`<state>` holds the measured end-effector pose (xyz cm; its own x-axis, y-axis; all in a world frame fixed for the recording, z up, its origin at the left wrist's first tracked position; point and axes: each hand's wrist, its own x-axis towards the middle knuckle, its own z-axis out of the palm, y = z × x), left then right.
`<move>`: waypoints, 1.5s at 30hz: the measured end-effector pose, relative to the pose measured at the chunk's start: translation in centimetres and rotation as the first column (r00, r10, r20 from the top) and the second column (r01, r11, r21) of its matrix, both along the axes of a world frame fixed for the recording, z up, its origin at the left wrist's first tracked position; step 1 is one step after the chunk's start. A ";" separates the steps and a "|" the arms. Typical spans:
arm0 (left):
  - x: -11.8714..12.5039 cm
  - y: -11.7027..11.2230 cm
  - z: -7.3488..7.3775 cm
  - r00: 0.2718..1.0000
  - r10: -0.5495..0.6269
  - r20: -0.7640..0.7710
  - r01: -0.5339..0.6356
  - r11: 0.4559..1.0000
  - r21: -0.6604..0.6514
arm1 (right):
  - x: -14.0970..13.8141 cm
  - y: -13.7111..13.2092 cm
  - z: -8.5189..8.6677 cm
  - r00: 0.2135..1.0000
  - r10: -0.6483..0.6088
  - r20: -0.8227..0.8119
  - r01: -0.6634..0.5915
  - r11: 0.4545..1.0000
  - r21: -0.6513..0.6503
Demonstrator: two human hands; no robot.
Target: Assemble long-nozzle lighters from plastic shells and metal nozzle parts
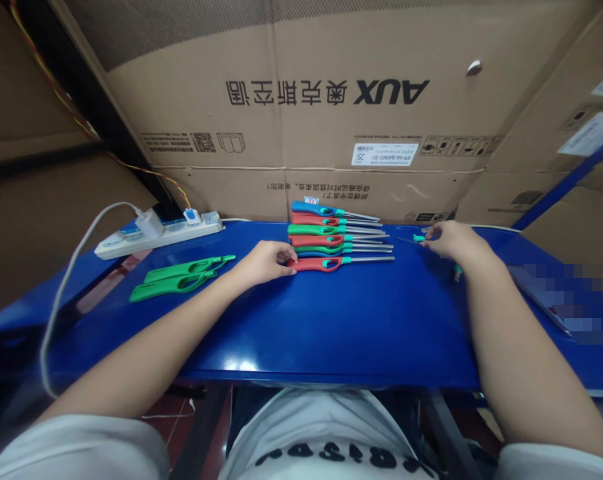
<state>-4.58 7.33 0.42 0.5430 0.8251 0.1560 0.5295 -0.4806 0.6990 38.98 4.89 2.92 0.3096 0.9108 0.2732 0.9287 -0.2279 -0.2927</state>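
Several long-nosed gas lighters with red, green and blue handles lie stacked in a row on the blue table, metal rods pointing right. My left hand point(267, 265) has its thumb and fingers closed on the handle end of the nearest red lighter point(311, 265). Over the table's right side, my right hand point(450, 240) pinches a small teal part point(418, 238) with a thin wire reaching left. Below that hand lies another small teal-green piece point(457, 272), partly hidden by the wrist. Two green lighter handle shells point(174, 279) without rods rest left of my left hand.
A white power strip point(164, 239) with plugs and a looping white cable point(64, 287) occupies the table's back left. Behind the table point(331, 327) stands a large cardboard panel point(301, 143). A flat, partly blurred packet point(539, 297) lies at the right.
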 end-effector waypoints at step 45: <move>0.1 0.3 -0.5 0.999 0.047 0.019 -0.047 0.999 0.002 | -7.6 0.3 -1.5 0.970 0.066 -0.236 -0.112 0.976 -0.186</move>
